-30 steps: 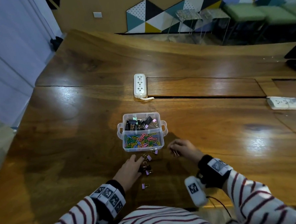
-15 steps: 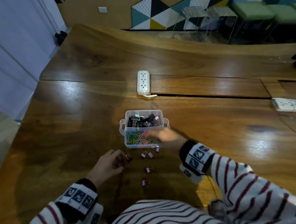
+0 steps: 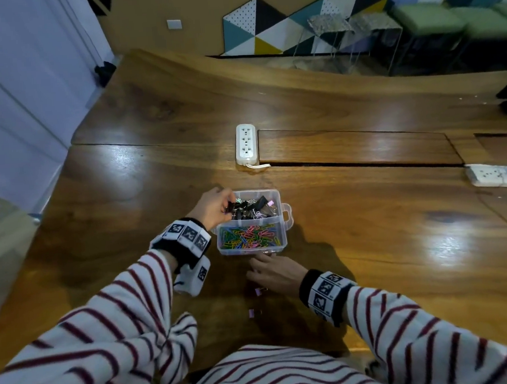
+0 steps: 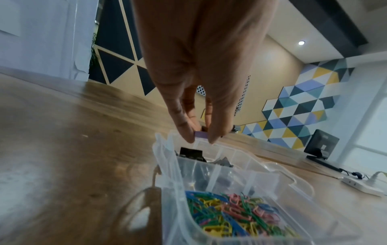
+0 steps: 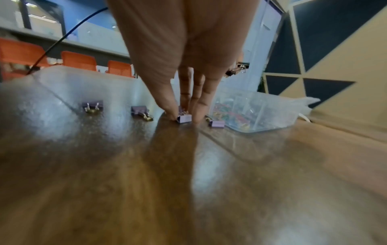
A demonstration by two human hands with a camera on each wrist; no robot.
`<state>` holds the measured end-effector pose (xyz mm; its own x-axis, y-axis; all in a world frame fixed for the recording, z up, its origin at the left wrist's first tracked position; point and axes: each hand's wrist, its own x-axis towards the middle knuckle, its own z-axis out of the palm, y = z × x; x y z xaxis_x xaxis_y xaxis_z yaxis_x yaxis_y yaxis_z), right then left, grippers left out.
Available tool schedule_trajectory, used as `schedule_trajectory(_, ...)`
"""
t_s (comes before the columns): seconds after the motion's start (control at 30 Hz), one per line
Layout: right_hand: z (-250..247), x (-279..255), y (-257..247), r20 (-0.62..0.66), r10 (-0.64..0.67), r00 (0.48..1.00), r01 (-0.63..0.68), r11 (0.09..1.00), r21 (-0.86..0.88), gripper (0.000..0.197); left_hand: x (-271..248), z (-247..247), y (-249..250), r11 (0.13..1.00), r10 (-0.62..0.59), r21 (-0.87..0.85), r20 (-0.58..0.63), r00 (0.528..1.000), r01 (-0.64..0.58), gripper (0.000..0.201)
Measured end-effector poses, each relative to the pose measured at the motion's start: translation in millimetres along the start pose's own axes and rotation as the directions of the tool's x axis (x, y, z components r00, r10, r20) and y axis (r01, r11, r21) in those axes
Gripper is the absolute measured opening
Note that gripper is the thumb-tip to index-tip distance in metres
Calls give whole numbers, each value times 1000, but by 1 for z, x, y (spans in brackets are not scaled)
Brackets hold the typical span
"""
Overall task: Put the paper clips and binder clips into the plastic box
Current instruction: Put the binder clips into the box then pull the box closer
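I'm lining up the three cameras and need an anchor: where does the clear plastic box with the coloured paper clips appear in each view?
Head: the clear plastic box sits centre frame, between both hands.
Left wrist: lower middle to right, under the left hand pinching a purple binder clip.
Right wrist: right of centre, beyond the right hand.
Shared landmark: the coloured paper clips in its near compartment.

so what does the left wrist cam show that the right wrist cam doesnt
Only the left wrist view shows the left hand pinching a purple binder clip over the box's far compartment, where black binder clips lie, plus a monitor at the table's far end.

Only the right wrist view shows the right hand pinching a purple clip on the table, with three more purple clips lying loose nearby, and orange chairs behind.

Both show the plastic box with coloured paper clips and the wooden table.
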<state>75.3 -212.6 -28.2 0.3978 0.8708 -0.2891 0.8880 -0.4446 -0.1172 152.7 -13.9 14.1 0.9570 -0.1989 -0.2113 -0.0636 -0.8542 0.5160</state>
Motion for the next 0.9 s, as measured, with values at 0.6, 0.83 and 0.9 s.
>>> schedule_trajectory(0.6,8,-38,7,186,295,937,-338,900,276,35,-39,8,-5,984,97,-133,-158,983,-118,48)
schedule_trajectory(0.83,5,-53,7,178,303,936,-343,900,269,37,-126,51,-11,995,85,11,365,927,-96,62)
schedule_trajectory(0.9,3,-55,6,181,318,931,-356,902,245,37,-139,66,-9,988,102,65,424,900,-143,76)
